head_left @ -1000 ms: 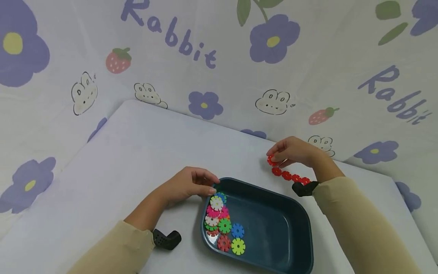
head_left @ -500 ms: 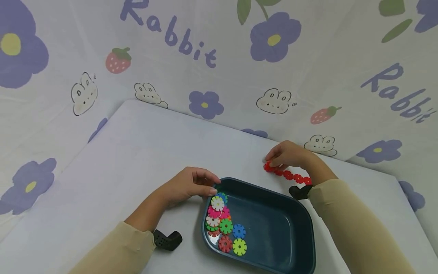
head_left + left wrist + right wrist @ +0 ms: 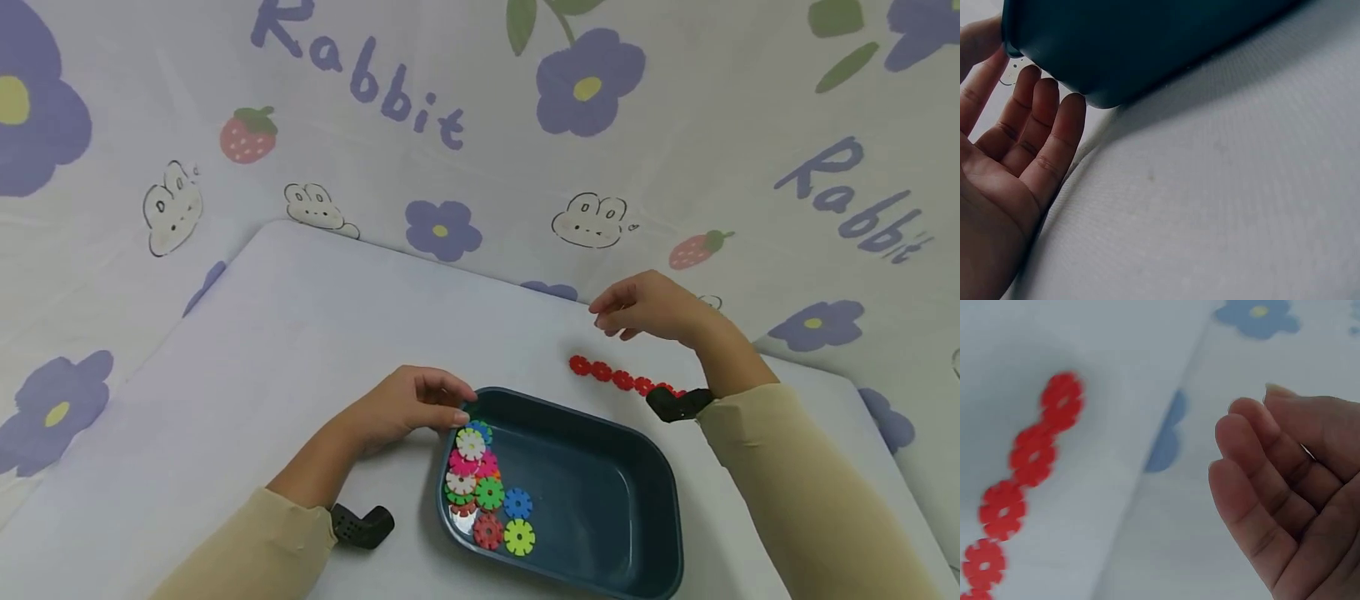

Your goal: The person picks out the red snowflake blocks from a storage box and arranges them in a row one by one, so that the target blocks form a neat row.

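In the head view my left hand grips the left back corner of a dark teal plastic tray, thumb and index finger at its rim. From the left wrist, the other fingertips lie close against the tray's outer wall. Several notched disc pieces in mixed colours, among them a yellow-green disc, lie at the tray's left end. Behind the tray, a row of red notched discs lies on the table. My right hand hovers beyond that row with relaxed, bent fingers, holding nothing.
A white table spreads under everything, its back edge against a patterned curtain. Black wrist cameras sit on both sleeves, and the right wrist camera hides the right end of the red row in the head view.
The right hand has set a red disc down at the row's left end, let go, and risen back and away from it. The left hand and tray stay in place.
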{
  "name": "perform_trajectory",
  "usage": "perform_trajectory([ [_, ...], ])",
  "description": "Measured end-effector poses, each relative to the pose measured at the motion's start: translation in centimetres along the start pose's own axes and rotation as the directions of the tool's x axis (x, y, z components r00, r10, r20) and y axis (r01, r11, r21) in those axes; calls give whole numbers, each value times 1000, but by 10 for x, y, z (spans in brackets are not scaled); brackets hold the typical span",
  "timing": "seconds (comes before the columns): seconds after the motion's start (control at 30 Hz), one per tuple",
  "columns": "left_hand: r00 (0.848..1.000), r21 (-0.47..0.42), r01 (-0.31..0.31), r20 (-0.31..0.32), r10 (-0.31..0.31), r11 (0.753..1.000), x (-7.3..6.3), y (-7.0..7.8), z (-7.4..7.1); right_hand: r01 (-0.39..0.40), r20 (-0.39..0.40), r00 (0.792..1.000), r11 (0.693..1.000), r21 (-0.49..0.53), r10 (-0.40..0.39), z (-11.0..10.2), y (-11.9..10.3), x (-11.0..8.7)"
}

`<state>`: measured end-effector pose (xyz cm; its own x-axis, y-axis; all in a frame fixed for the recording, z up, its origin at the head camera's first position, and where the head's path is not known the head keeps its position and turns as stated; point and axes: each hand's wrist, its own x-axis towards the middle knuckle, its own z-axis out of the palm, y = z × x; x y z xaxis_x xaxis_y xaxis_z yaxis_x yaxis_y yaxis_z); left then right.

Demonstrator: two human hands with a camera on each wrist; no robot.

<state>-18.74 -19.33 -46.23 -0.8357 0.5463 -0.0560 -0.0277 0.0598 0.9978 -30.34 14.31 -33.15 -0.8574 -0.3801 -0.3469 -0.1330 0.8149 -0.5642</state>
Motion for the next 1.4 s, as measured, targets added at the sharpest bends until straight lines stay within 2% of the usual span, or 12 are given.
perform_trajectory([
  [0.2, 1000, 6, 4, -6, -4, 1000, 0, 0, -4, 132, 37, 990, 990, 51, -134, 0, -35, -25],
  [0.37, 1000, 10, 1, -10, 0, 1000, 0, 2, -7, 264, 124, 953, 958, 112, -277, 24, -58, -42],
  [0.47, 1000, 3, 1, -10, -1, 1000, 1, 2, -8, 329, 210, 910, 931, 154, -357, 47, -66, -46],
  [0.6, 1000, -9, 2, -3, -2, 1000, 3, 0, -8, 394, 345, 832, 901, 181, -434, 85, -68, -48],
  [0.7, 1000, -10, -1, 1, 1, 1000, 3, 0, -7, 391, 453, 786, 906, 161, -420, 111, -69, -49],
  [0.8, 1000, -3, -6, 2, 6, 1000, 3, 1, -6, 377, 539, 755, 920, 109, -373, 133, -68, -48],
  [0.9, 1000, -2, -8, 1, 8, 1000, 2, 2, -6, 377, 590, 732, 924, 66, -341, 149, -68, -46],
  [1.07, 1000, -16, 4, -5, -4, 1000, 1, 2, -3, 389, 629, 713, 921, 13, -310, 166, -68, -43],
  [1.2, 1000, -24, 14, -4, -14, 1000, 1, 2, -1, 415, 626, 720, 909, -42, -300, 173, -67, -44],
  [1.4, 1000, -16, 10, -3, -10, 1000, 0, 1, 1, 434, 592, 745, 897, -83, -306, 179, -67, -45],
])
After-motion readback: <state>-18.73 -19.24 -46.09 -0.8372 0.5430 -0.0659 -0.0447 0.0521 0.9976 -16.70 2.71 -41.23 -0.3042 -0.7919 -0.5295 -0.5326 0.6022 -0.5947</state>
